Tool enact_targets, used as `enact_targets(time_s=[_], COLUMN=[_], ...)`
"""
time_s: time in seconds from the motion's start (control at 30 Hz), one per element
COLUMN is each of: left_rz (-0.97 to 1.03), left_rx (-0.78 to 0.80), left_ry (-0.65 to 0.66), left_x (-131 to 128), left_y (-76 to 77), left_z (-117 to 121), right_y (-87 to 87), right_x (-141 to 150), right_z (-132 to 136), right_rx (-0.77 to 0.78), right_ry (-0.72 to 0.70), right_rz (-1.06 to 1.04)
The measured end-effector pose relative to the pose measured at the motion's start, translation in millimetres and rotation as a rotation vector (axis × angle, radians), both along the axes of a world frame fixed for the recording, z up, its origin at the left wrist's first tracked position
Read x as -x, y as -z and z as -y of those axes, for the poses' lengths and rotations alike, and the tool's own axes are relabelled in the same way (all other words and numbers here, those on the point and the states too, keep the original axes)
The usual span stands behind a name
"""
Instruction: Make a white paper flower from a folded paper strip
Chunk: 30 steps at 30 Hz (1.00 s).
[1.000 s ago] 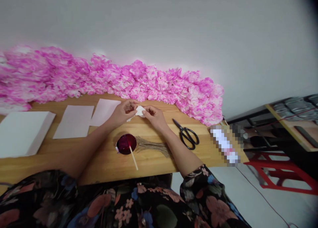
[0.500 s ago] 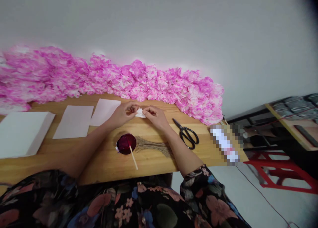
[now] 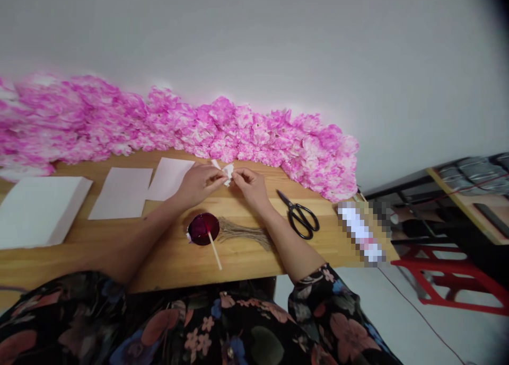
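A small piece of crumpled white paper [image 3: 228, 170] is pinched between my two hands, above the far part of the wooden table. My left hand [image 3: 202, 183] grips its left side with thumb and fingertips. On the other side, the fingertips of my right hand [image 3: 249, 184] are closed on its edge. Nearer to me stands a bowl of dark red liquid [image 3: 201, 229] with a pale stick [image 3: 214, 252] leaning out of it. A bundle of thin brown strands [image 3: 246, 231] lies beside the bowl, partly behind my right forearm.
Pink and white ruffled flowers [image 3: 222, 126] line the table's back edge. At left are a thick stack of white paper [image 3: 37, 208] and two thinner paper piles [image 3: 121, 193]. Black-handled scissors [image 3: 300, 216] lie right of my forearm. A red stool [image 3: 449, 280] stands on the floor.
The white paper has been turned between my fingers and now stands more upright, with a strip showing above my left hand. Both hands stay in nearly the same place.
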State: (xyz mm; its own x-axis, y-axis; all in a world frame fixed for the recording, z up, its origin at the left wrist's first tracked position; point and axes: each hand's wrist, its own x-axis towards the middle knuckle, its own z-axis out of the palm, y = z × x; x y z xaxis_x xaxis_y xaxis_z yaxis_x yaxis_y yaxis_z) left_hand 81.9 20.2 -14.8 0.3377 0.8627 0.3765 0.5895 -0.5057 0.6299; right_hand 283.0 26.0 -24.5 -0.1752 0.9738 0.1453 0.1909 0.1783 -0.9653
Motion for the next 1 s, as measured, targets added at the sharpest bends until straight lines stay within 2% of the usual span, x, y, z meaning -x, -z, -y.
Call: enact_targets(time_s=[0.23, 0.33, 0.43, 0.6, 0.67, 0.77, 1.0], left_rz=[-0.022, -0.032, -0.01, 0.154, 0.181, 0.135, -0.032], left_rx=[0.03, 0.05, 0.085, 0.206, 0.225, 0.219, 0.074], left_ry=[-0.031, -0.051, -0.064, -0.07, -0.056, -0.04, -0.057], left_x=[-3, -3, -3, -1, -1, -4, -7], left_y=[4.0, 4.2, 4.2, 1.1, 0.3, 1.3, 6.4], left_z=[1, 2, 4, 5, 5, 5, 3], right_y=[-3.6, -4.1, -2.2, 3.1, 3.7, 2.6, -2.7], right_x=[0, -1, 0, 1, 1, 2, 4], right_z=[6, 7, 5, -2, -3, 0, 9], right_rx=[-0.311, -0.37, -0.329, -0.024, 0.022, -0.016, -0.276], right_ry=[-0.07, -0.096, -0.083, 0.024, 0.023, -0.023, -0.083], right_rz=[0.228, 0.278, 0.245, 0.056, 0.016, 0.049, 0.263])
